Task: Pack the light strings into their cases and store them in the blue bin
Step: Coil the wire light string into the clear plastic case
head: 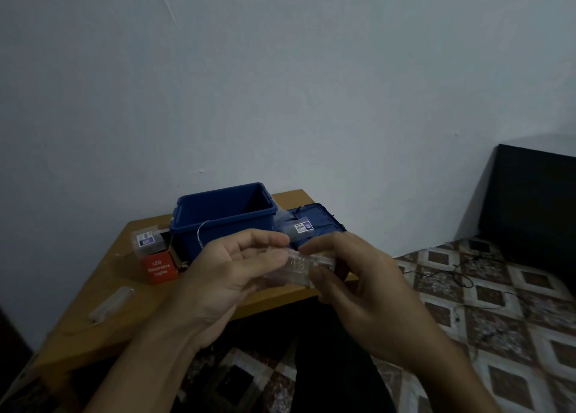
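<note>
The wooden counter (103,325) is filling the left half of the scene, and a bed (498,334) with a patterned cover is lying to its right. A black light string (452,275) is trailing loose across that cover, well apart from the hands.

The blue bin (224,222) is standing open at the far side of the counter, with its blue lid (321,222) lying just to the right and carrying a small labelled packet (302,227).

The left hand (230,272) is turning palm-up and curling its fingers around one end of a clear case (307,264). The right hand (358,284) is pinching the other end, fingers above and thumb below. The case is hanging over the counter's near edge, its long axis running left to right between the hands. A thin silvery wire (201,231) is arcing up from the left hand across the bin's front wall, so the packing is probably not finished.

The bin is sitting directly beyond the hands and a little left, so the left hand is nearer to it.

A red box (159,267) and a labelled case (146,239) are sitting left of the bin. Another clear case (110,303) is lying nearer the front.
</note>
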A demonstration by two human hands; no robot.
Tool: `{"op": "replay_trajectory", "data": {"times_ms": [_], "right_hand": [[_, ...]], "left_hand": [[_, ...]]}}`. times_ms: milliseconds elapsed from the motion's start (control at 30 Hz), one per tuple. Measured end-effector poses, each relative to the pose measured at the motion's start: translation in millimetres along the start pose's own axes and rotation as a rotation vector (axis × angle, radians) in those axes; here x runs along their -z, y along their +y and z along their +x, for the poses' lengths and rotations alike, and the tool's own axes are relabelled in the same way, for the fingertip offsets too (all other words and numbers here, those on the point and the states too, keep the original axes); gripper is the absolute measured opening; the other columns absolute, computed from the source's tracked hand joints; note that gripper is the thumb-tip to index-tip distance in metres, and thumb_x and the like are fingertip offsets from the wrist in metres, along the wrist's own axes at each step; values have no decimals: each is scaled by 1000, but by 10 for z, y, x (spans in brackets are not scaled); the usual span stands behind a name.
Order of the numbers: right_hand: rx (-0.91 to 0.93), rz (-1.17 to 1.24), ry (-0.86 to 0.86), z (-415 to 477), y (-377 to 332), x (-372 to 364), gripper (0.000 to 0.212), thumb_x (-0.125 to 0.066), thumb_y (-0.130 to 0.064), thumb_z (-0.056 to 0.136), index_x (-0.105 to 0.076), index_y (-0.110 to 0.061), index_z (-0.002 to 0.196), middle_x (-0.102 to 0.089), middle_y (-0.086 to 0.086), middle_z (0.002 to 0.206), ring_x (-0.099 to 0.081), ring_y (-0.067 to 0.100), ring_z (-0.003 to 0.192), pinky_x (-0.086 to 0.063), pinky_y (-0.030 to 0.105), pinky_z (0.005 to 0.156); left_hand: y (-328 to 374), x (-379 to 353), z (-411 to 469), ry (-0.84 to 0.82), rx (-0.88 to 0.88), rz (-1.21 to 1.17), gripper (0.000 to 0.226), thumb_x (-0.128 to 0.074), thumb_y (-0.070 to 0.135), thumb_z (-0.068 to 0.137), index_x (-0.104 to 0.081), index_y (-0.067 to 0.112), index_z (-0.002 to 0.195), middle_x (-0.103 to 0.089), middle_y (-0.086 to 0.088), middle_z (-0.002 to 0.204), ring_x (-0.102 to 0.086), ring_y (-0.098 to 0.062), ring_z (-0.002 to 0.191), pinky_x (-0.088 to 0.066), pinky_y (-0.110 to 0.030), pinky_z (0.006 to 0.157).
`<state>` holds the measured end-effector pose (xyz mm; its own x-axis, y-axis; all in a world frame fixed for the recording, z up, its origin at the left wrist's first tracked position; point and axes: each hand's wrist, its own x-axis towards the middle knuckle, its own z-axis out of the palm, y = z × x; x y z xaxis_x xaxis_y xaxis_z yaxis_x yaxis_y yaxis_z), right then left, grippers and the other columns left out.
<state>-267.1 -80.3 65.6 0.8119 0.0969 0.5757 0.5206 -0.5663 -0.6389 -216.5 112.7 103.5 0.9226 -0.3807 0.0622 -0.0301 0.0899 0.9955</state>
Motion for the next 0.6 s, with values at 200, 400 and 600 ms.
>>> {"op": "replay_trajectory", "data": {"times_ms": [200, 400, 600], "right_hand": [[-63, 7, -198, 7, 21, 50, 43, -55, -25, 102, -51, -57, 131, -57, -16, 103, -61, 11, 89, -60, 37, 79], [-80, -27, -270, 28, 56, -19, 38, -55, -27, 102, -53, -49, 134, -65, -20, 113, -65, -2, 91, -57, 26, 81], [-150, 183, -313, 68, 120, -164, 29, -51, -27, 104, -61, -40, 128, -70, -10, 108, -67, 12, 95, -57, 47, 86]], "left_hand": [[-30, 4, -18, 22, -80, 244, 21, -74, 11, 79, -73, 10, 99, -77, -10, 90, -75, -24, 84, -59, -26, 71], [-76, 74, 18, 55, -37, 316, 18, -76, 9, 80, -74, 9, 97, -77, -11, 87, -75, -27, 82, -60, -33, 75], [-135, 174, 45, 78, -10, 339, 9, -78, 13, 79, -76, 8, 87, -75, -13, 84, -73, -28, 71, -59, -29, 61]]}}
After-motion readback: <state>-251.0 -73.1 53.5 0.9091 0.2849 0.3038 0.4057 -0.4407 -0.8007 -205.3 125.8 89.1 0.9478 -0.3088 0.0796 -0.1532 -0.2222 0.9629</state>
